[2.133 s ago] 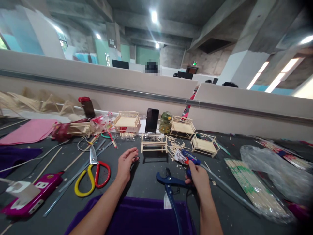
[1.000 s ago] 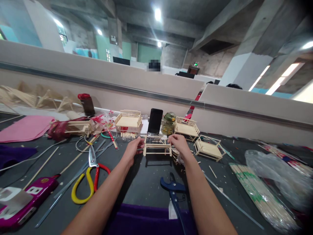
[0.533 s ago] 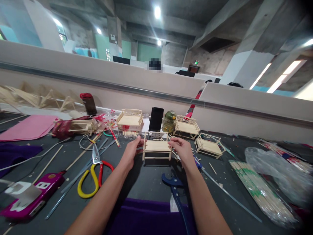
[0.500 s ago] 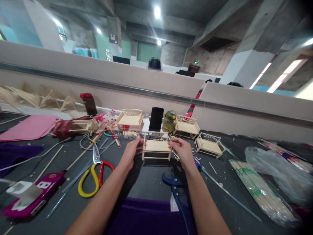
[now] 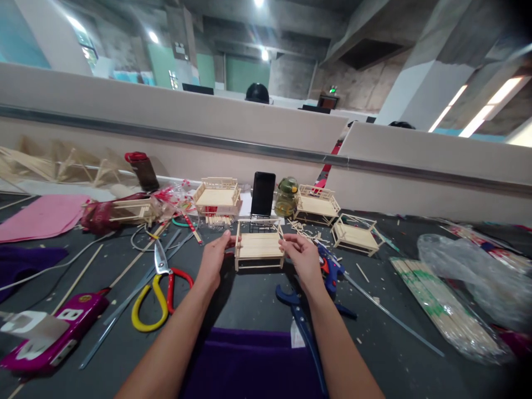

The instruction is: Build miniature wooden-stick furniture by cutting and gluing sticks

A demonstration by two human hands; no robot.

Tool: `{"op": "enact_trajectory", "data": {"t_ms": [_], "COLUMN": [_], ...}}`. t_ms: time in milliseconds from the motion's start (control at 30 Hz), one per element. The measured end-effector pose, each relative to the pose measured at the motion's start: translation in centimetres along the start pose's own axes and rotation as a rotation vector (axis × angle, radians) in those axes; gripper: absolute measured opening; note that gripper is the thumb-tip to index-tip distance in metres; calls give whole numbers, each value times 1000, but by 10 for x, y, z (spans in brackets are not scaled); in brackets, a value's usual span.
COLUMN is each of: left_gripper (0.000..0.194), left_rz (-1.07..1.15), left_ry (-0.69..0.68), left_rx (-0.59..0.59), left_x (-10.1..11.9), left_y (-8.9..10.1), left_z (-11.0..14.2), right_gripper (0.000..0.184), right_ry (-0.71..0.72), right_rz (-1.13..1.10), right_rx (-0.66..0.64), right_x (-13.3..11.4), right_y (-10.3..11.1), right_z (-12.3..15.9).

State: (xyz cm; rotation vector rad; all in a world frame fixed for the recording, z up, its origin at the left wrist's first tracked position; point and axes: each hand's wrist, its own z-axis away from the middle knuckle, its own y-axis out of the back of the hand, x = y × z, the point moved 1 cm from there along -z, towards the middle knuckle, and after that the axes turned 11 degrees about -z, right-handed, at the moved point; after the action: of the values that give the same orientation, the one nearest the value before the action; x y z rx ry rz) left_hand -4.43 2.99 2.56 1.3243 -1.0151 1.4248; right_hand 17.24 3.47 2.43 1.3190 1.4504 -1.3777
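A small model bed made of wooden sticks (image 5: 258, 248) is held between both hands, low over the dark table (image 5: 249, 299). My left hand (image 5: 215, 257) pinches its left end and my right hand (image 5: 300, 257) pinches its right end. Just right of my right hand lies a blue glue gun (image 5: 330, 267). A blue cutter (image 5: 300, 317) lies below that hand.
Scissors with red and yellow handles (image 5: 160, 285) lie to the left. Three more stick beds (image 5: 218, 197) (image 5: 316, 204) (image 5: 354, 235), a black phone (image 5: 262, 194) and a green jar (image 5: 286, 197) stand behind. A bag of sticks (image 5: 436, 307) lies right, a magenta case (image 5: 54, 330) left, purple cloth (image 5: 249, 363) near me.
My right hand let go of the glue gun, and both hands reached forward and took the stick bed by its ends. They have since drawn it nearer to me.
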Motion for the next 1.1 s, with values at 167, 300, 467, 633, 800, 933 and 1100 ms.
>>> {"op": "enact_trajectory", "data": {"t_ms": [167,300,467,633,800,933,1100], "left_gripper": [57,56,53,50,49,50,48], "left_rz": [-24,-14,-3,-7,-31,-40,-47], "left_ry": [-19,-6,11,46,78,71,47], "left_rx": [20,45,69,82,42,21,-7], "left_x": [0,-2,-4,-8,-9,-7,-8], "left_y": [0,0,1,3,8,9,7], "left_z": [1,1,0,-4,-7,-6,-5], "right_gripper": [37,31,29,27,23,23,31], "right_ry": [-1,18,21,95,145,-12,-199], "right_rz": [31,137,230,364,643,758,899], "right_rx": [-9,0,-2,29,105,-125,-560], "right_x": [2,5,7,-2,-27,-44,-45], "right_y": [0,1,3,5,10,15,4], "right_z": [2,3,2,5,12,20,31]}}
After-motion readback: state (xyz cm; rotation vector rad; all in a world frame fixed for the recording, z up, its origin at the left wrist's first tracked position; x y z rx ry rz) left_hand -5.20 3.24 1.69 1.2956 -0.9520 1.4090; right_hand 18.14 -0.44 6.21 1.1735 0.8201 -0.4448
